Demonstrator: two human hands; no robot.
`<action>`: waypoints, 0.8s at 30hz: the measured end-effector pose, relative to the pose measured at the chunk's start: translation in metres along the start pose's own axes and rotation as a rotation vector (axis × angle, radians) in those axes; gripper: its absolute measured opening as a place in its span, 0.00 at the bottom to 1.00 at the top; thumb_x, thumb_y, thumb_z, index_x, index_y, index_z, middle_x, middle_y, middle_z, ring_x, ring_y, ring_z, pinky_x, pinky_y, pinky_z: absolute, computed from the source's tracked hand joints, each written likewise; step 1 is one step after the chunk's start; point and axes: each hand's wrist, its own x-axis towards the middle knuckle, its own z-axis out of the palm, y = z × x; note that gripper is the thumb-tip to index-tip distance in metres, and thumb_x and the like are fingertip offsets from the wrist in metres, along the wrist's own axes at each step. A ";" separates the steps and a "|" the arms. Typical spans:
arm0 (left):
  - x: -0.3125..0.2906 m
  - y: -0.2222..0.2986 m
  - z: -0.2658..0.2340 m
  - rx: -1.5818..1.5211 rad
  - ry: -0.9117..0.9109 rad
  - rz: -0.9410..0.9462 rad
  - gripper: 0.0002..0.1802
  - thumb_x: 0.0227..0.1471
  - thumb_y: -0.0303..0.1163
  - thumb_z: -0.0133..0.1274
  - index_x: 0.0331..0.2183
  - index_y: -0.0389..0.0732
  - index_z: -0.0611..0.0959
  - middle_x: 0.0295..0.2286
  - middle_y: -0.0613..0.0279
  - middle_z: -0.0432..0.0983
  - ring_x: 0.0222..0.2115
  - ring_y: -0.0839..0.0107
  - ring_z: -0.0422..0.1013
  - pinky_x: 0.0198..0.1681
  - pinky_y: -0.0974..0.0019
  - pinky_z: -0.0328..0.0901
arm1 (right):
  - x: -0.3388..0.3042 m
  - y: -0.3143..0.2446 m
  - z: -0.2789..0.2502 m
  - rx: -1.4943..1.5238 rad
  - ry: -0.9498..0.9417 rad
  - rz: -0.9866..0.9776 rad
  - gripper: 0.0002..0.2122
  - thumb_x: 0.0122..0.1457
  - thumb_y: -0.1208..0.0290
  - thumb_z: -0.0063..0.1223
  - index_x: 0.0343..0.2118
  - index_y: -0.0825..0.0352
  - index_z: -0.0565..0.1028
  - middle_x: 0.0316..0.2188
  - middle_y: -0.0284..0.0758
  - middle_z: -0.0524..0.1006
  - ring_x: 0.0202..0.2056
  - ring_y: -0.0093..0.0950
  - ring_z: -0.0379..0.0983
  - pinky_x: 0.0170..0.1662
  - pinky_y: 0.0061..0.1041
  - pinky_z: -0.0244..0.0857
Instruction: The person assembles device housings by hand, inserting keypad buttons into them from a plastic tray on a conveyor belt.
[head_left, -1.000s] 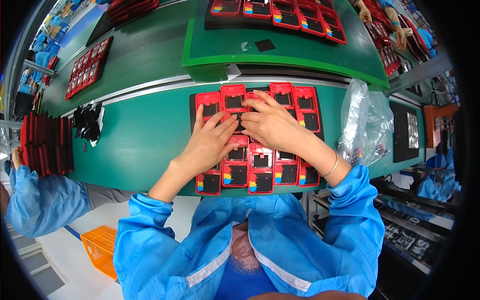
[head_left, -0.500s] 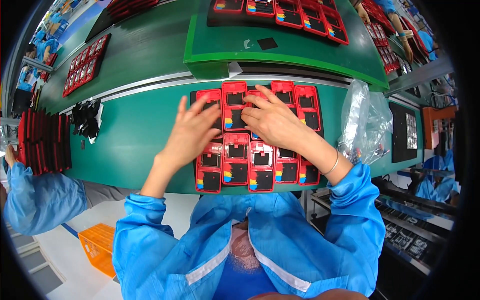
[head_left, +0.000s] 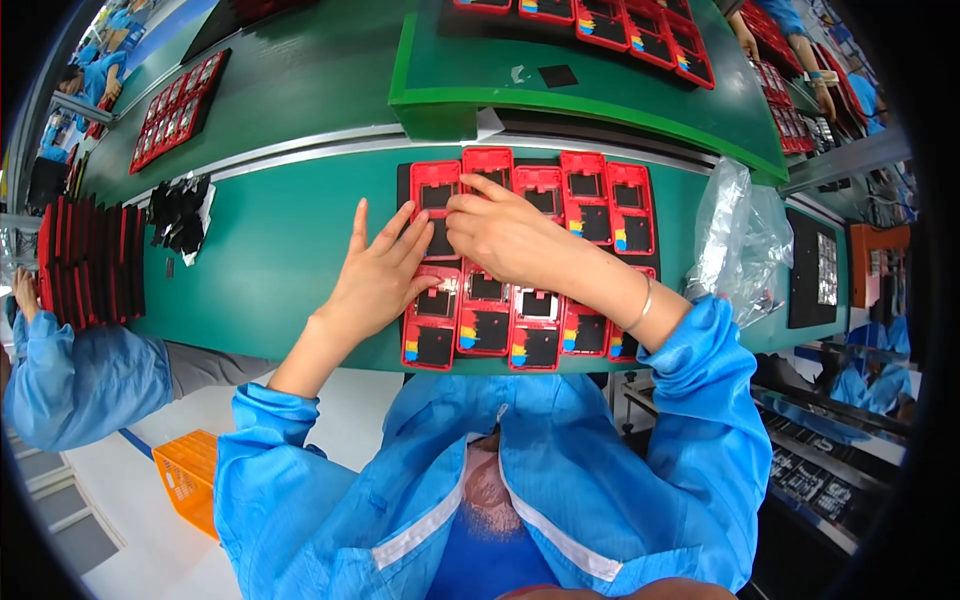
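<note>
My left grip [head_left: 368, 282] spreads wide at the leftmost red cases [head_left: 535, 335] on the green surface [head_left: 270, 275]. My right grip [head_left: 503, 236] curls over others; I cannot tell whether it holds anything.

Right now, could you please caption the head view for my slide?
Left hand and right hand over red cases at a green bench, clear bag nearby.

No text, label, number or sign can be read
</note>
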 end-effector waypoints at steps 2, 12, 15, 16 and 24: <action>-0.005 -0.002 -0.005 -0.006 -0.013 0.009 0.32 0.58 0.49 0.56 0.56 0.37 0.78 0.58 0.60 0.72 0.66 0.62 0.57 0.70 0.30 0.38 | 0.002 0.002 0.002 0.020 -0.039 0.008 0.08 0.56 0.68 0.60 0.30 0.67 0.80 0.35 0.35 0.79 0.53 0.35 0.72 0.68 0.45 0.56; -0.020 0.006 -0.003 -0.096 -0.017 0.006 0.33 0.57 0.47 0.57 0.57 0.34 0.77 0.60 0.56 0.69 0.67 0.60 0.57 0.70 0.37 0.44 | -0.017 -0.036 -0.015 0.028 -0.002 0.080 0.14 0.57 0.68 0.60 0.44 0.69 0.80 0.44 0.40 0.80 0.56 0.37 0.72 0.66 0.43 0.59; -0.064 0.027 -0.004 -0.384 0.090 0.118 0.32 0.58 0.43 0.57 0.57 0.32 0.76 0.60 0.51 0.69 0.64 0.57 0.62 0.68 0.42 0.53 | -0.051 -0.079 -0.027 0.156 -0.003 0.038 0.19 0.59 0.68 0.60 0.51 0.72 0.78 0.52 0.44 0.78 0.57 0.39 0.73 0.63 0.40 0.66; -0.077 0.039 0.002 -0.409 0.085 0.163 0.30 0.57 0.40 0.58 0.57 0.32 0.76 0.59 0.50 0.69 0.63 0.55 0.64 0.67 0.44 0.56 | -0.064 -0.097 -0.021 0.139 -0.039 0.072 0.21 0.59 0.67 0.60 0.52 0.74 0.77 0.54 0.44 0.77 0.57 0.39 0.74 0.63 0.40 0.66; -0.079 0.067 0.013 -0.322 0.091 0.099 0.28 0.51 0.26 0.54 0.55 0.32 0.78 0.58 0.44 0.70 0.62 0.49 0.65 0.67 0.46 0.58 | -0.085 -0.125 0.006 -0.065 -0.039 0.121 0.25 0.59 0.66 0.49 0.55 0.79 0.73 0.56 0.51 0.74 0.61 0.42 0.69 0.70 0.47 0.53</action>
